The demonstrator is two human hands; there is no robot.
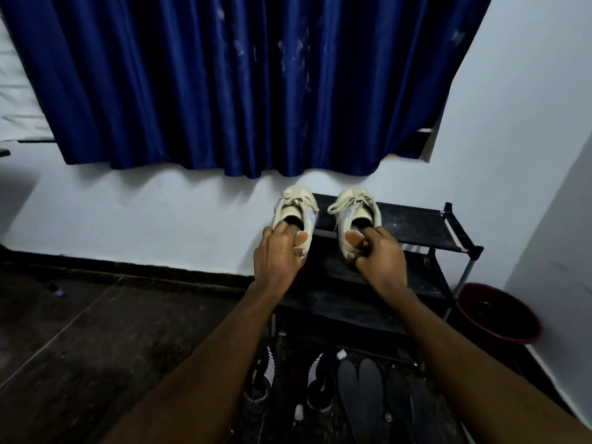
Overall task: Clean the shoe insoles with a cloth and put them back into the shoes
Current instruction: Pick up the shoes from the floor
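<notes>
Two dark flat insole-shaped pads (360, 392) lie at foot of black metal shoe rack (416, 225), beside black knit sneakers (261, 373). Prob. light and floppy, so best taken by heel end. On rack's dusty top shelf sits a pair of cream lace-up sneakers (358, 206): likely light, soft uppers, stiffer heels. At one, left hand (278, 251) curls fingers into the mouth; at the other, right hand (381, 254) pinches the heel, thumb outside. Right of rack is a maroon plastic tub (499, 315). Behind rack is a white wall (128, 213), w/ a blue satin curtain (224, 91) above.
</notes>
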